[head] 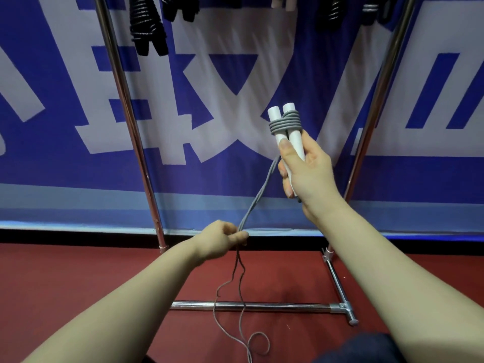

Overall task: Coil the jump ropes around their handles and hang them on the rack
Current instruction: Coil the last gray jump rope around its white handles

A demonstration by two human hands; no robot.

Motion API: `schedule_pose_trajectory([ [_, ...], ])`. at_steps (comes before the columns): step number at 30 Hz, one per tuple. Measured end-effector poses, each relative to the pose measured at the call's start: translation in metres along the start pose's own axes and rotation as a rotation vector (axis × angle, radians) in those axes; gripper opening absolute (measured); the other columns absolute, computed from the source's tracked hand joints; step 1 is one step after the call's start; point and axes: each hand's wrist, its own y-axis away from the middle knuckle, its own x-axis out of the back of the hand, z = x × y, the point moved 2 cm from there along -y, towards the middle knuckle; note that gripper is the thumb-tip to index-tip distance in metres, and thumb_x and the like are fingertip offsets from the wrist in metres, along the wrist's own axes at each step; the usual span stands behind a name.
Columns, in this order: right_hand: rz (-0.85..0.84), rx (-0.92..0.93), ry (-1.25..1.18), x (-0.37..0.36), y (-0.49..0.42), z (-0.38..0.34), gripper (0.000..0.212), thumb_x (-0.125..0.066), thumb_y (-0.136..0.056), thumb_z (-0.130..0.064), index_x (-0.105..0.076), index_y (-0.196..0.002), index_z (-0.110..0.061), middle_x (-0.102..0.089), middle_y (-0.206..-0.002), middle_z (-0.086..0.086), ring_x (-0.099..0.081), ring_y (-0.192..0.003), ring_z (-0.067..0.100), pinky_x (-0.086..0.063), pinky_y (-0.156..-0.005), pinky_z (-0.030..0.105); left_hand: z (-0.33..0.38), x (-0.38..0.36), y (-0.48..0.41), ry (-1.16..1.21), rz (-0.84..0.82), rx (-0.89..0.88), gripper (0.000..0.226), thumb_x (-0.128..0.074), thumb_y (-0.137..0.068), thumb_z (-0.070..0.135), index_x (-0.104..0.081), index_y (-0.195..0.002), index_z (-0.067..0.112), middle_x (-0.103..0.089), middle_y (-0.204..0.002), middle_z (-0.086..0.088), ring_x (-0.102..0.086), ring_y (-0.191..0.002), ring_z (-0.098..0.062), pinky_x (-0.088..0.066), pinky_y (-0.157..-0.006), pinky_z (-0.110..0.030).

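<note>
Jump rope (258,189) between left hand (222,238), right hand (306,170)

The dark red matte floor (104,279) is carrying the chrome tubular metal rack base (248,306): its horiz. crossbar is lying flat approx. centre and meeting, via a T-fitting, the right foot bar (337,284), which is running front-to-back. The slack thin grey rope (258,344) is curling in a loop on the floor, bottom centre.
</note>
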Motion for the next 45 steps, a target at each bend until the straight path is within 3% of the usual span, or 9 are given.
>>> schedule_pose_trajectory([
  [6,0.012,0.038,0.002,-0.001,0.003,0.001,0.018,-0.055,-0.1,-0.022,-0.061,-0.115,-0.014,-0.039,-0.061,-0.002,-0.037,-0.05,0.011,-0.033,-0.037,0.021,-0.004,0.05,-0.008,1.026,0.451,0.008,0.017,-0.057,-0.098,0.009,-0.056,-0.083,0.0,-0.066,-0.057,-0.008,-0.068,-0.054,-0.015,-0.059,-0.058,-0.024],
  [10,-0.011,0.042,0.012,-0.006,0.004,0.001,0.019,-0.054,-0.1,-0.021,-0.061,-0.117,-0.015,-0.04,-0.06,-0.001,-0.036,-0.044,0.008,-0.031,-0.036,0.02,0.007,0.064,-0.005,1.528,0.292,0.034,0.025,-0.042,-0.104,0.009,-0.056,-0.084,0.003,-0.047,-0.051,0.002,-0.047,-0.039,-0.005,-0.043,-0.041,-0.014],
  [13,0.065,0.063,0.002,0.001,0.0,-0.001,0.018,-0.053,-0.101,-0.02,-0.059,-0.115,-0.011,-0.039,-0.06,-0.003,-0.036,-0.05,0.011,-0.033,-0.038,0.022,0.028,0.06,0.009,1.191,-0.118,0.107,0.029,-0.036,-0.098,0.005,-0.058,-0.078,0.003,-0.027,-0.048,0.007,-0.022,-0.034,-0.002,-0.013,-0.033,-0.015],
  [17,0.094,0.015,-0.024,0.006,0.0,0.001,0.016,-0.054,-0.1,-0.021,-0.06,-0.113,-0.013,-0.039,-0.06,0.001,-0.038,-0.051,0.012,-0.032,-0.037,0.022,0.04,0.033,0.036,0.471,-0.897,-0.039,0.026,-0.054,-0.094,0.018,-0.072,-0.077,0.01,-0.037,-0.047,0.009,-0.027,-0.038,0.002,-0.017,-0.037,-0.012],
  [22,-0.087,-0.02,-0.095,-0.008,0.008,-0.013,0.019,-0.053,-0.101,-0.022,-0.061,-0.117,-0.016,-0.038,-0.065,0.007,-0.035,-0.042,0.009,-0.029,-0.035,0.02,0.049,0.034,0.04,0.468,-1.187,-0.246,0.06,-0.053,-0.085,0.068,-0.079,-0.084,0.014,-0.035,-0.047,0.012,-0.024,-0.038,-0.002,-0.023,-0.04,-0.013],
  [29,0.035,-0.021,-0.124,0.002,0.003,-0.011,0.01,-0.053,-0.101,-0.02,-0.062,-0.104,-0.015,-0.04,-0.059,-0.004,-0.037,-0.051,0.01,-0.029,-0.035,0.022,0.015,0.042,0.022,0.656,-0.406,0.119,0.078,-0.028,-0.095,0.061,-0.033,-0.033,0.015,-0.034,-0.044,-0.007,-0.03,-0.033,-0.011,-0.026,-0.035,-0.019],
  [33,-0.118,-0.065,-0.041,-0.008,0.008,-0.009,0.01,-0.056,-0.099,-0.024,-0.063,-0.099,-0.017,-0.042,-0.058,-0.003,-0.035,-0.048,0.014,-0.027,-0.035,0.023,-0.005,0.031,0.02,-0.124,-0.245,0.264,0.068,-0.031,-0.105,0.048,-0.065,-0.055,0.016,-0.07,-0.074,-0.003,-0.053,-0.067,-0.011,-0.037,-0.06,-0.021],
  [39,-0.237,-0.249,0.031,-0.029,0.015,-0.005,0.021,-0.052,-0.101,-0.027,-0.061,-0.098,-0.009,-0.044,-0.058,0.006,-0.03,-0.032,0.014,-0.023,-0.035,0.02,0.047,0.03,0.008,0.651,0.081,-0.16,0.028,-0.049,-0.1,0.029,-0.063,-0.121,0.017,-0.069,-0.118,0.005,-0.06,-0.118,-0.011,-0.041,-0.1,-0.034],
  [45,-0.255,-0.393,-0.112,-0.032,0.015,-0.003,0.019,-0.052,-0.101,-0.025,-0.061,-0.097,-0.008,-0.041,-0.058,0.008,-0.03,-0.031,0.014,-0.025,-0.035,0.019,0.067,0.025,0.021,0.682,0.09,-0.317,0.032,-0.068,-0.082,0.013,-0.059,-0.112,0.011,-0.067,-0.091,-0.008,-0.067,-0.082,-0.019,-0.054,-0.086,-0.033],
])
